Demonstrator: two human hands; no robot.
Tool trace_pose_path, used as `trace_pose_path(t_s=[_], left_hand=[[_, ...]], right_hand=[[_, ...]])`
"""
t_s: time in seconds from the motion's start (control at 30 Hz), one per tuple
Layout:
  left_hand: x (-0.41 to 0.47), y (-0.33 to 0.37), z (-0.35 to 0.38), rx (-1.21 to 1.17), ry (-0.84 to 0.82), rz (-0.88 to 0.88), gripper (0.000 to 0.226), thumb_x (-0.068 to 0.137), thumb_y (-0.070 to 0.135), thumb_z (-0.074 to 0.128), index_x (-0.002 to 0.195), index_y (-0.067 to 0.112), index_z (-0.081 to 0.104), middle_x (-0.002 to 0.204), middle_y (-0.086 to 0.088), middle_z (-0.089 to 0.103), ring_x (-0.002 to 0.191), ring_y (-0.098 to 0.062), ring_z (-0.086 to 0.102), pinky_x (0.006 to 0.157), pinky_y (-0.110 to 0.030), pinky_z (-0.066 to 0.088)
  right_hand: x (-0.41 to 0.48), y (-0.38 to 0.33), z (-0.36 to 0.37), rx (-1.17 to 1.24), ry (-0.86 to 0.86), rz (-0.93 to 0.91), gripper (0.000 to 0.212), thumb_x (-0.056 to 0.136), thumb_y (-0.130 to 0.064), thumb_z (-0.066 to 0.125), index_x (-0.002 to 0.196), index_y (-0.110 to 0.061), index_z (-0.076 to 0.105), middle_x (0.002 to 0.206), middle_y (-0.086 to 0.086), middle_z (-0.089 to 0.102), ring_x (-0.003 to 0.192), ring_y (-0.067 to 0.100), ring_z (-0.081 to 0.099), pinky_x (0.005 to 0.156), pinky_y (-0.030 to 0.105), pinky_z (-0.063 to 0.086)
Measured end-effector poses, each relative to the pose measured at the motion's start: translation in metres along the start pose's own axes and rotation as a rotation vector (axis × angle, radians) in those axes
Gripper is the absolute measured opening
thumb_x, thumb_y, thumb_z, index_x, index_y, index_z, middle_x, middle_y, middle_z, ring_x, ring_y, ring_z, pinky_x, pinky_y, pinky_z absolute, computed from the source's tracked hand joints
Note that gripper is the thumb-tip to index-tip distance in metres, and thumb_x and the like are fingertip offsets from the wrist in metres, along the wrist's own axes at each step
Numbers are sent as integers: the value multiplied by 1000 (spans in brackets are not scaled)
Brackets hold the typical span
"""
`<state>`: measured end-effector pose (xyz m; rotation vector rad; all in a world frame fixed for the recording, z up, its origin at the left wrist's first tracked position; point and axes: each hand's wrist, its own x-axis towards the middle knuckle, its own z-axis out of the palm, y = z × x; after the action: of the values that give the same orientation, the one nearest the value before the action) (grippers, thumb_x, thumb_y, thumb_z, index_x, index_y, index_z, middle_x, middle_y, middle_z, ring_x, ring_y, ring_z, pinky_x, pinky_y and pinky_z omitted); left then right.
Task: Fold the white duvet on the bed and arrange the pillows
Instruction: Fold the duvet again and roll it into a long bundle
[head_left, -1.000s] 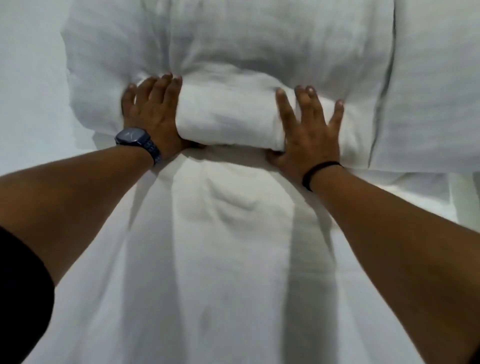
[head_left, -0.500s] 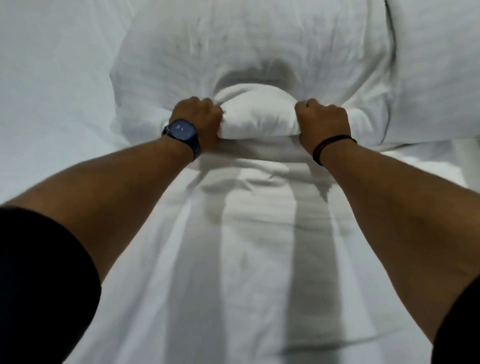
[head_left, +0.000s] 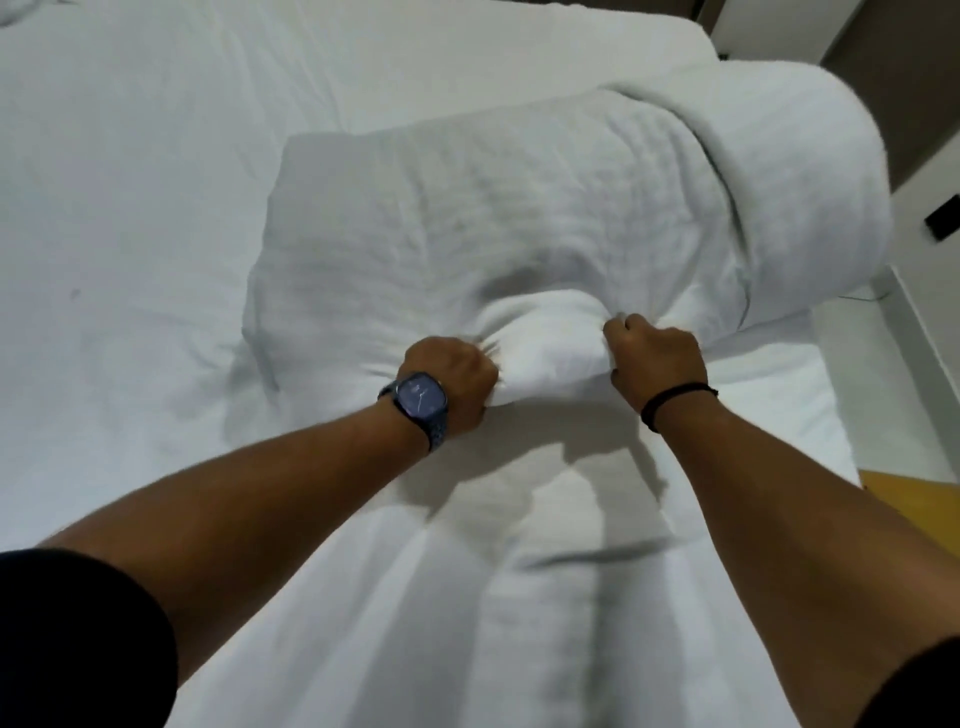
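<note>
A white pillow (head_left: 467, 228) lies on the white bed sheet (head_left: 130, 182) in the middle of the view. My left hand (head_left: 452, 382), with a blue watch on the wrist, and my right hand (head_left: 654, 358), with a black wristband, are both fisted on the pillow's near edge. A bunched lump of the pillow (head_left: 550, 353) bulges between them. A second white pillow (head_left: 795, 187) lies against the first one's right side, partly overlapping it. The white duvet (head_left: 467, 597) stretches from under my forearms toward the bottom of the view.
The bed's right edge (head_left: 826, 415) runs close to my right arm, with a yellow-orange floor strip (head_left: 914, 509) beyond it. A wall with a black socket (head_left: 943, 223) stands at the right. The sheet spreads wide to the left.
My hands went from flat on the pillow's edge to closed fists gripping it. The pillow has been pulled toward me and the view has widened to show the bed and wall.
</note>
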<state>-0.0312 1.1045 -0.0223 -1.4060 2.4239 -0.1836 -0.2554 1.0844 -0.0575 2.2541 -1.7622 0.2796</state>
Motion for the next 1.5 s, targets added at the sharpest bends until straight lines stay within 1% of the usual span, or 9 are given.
trace_pose_path(t_s=[0.1, 0.23, 0.5, 0.7, 0.87, 0.97, 1.2, 1.37, 1.5], left_hand=[[-47, 44, -17, -133, -83, 31, 22, 85, 20, 56, 101, 14, 69, 103, -8, 69, 97, -33, 65, 74, -34, 49], [-133, 106, -52, -126, -6, 89, 29, 32, 27, 86, 50, 13, 67, 48, -4, 61, 43, -26, 61, 42, -22, 45], [-210, 188, -62, -246, -322, 175, 26, 87, 27, 58, 101, 7, 67, 104, -17, 67, 98, -39, 64, 77, -37, 48], [-147, 113, -72, -507, -77, -65, 65, 82, 76, 37, 73, 16, 61, 86, -6, 70, 88, -28, 66, 71, -27, 47], [-61, 8, -61, -739, 281, -382, 53, 78, 76, 47, 90, 28, 66, 101, 0, 68, 97, -26, 63, 82, -34, 50], [-7, -34, -40, -914, 85, -450, 92, 62, 87, 52, 132, 26, 48, 135, -7, 51, 121, -31, 52, 99, -43, 44], [77, -57, 4, -1314, -304, -491, 120, 38, 91, 63, 130, 16, 52, 121, -4, 61, 98, -30, 61, 91, -41, 48], [101, -67, 21, -1440, -387, -487, 115, 39, 86, 70, 130, 18, 54, 118, -4, 64, 100, -30, 64, 96, -46, 48], [100, -66, 14, -1711, -558, -248, 69, 71, 72, 58, 125, 29, 59, 112, -4, 72, 100, -27, 69, 83, -39, 55]], right_hand=[[-47, 4, -22, -26, 16, -45, 41, 28, 14, 77, 63, -2, 63, 54, 13, 56, 28, 29, 47, 34, 21, 31], [-126, 6, -55, -17, 37, -134, 32, 36, 2, 78, 67, -3, 67, 58, 14, 62, 35, 30, 54, 30, 25, 37], [-228, 26, -109, 80, -116, -238, 30, 48, -29, 67, 74, -16, 64, 65, 1, 62, 51, 26, 62, 36, 25, 42], [-188, 28, -119, 524, -50, 760, 46, 85, -43, 59, 123, -17, 52, 124, 14, 55, 102, 39, 60, 82, 41, 47], [-126, 12, -86, 962, -54, 1554, 110, 63, -88, 50, 147, -23, 21, 144, 21, 33, 127, 42, 40, 103, 51, 32], [-113, 8, -63, 933, -32, 1675, 129, 48, -96, 48, 151, -28, 12, 148, 20, 28, 129, 42, 36, 107, 56, 30], [-119, 24, -26, 636, -64, 1709, 128, 55, -97, 36, 151, -16, 15, 148, 23, 32, 132, 41, 37, 107, 52, 29], [-121, 31, -16, 603, -59, 1698, 123, 56, -98, 34, 146, -15, 26, 141, 20, 43, 125, 38, 44, 102, 49, 35], [-128, 35, -19, 665, -28, 1678, 117, 56, -97, 39, 140, -16, 32, 134, 15, 50, 119, 36, 50, 98, 44, 40]])
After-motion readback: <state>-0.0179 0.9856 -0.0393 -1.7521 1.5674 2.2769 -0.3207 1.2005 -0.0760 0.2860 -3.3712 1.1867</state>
